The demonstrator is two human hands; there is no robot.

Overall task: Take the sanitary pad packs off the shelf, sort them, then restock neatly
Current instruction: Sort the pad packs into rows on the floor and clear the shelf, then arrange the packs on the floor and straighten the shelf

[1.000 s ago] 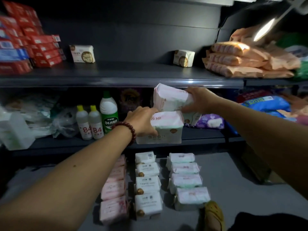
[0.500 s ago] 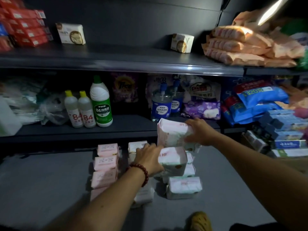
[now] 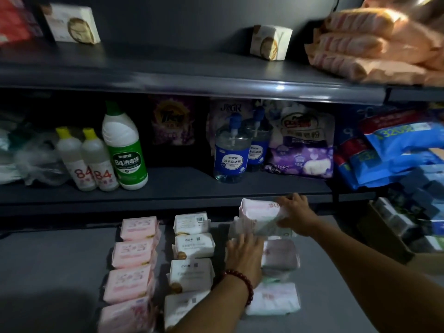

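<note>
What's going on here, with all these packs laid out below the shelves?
A person is sorting sanitary pad packs on the grey surface below the shelves. Three columns are laid out: pink packs on the left, white packs in the middle, and a third column on the right. The right hand grips a pink-and-white pack at the far end of that third column, while the left hand lies flat on the column just nearer.

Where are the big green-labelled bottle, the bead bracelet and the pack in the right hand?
green-labelled bottle (image 3: 126, 162): head view, on its green label.
bead bracelet (image 3: 247, 288): head view, on the beads across the wrist.
pack (image 3: 257, 212): head view, on its pale top face, left of the right hand (image 3: 296, 218) gripping it.
</note>
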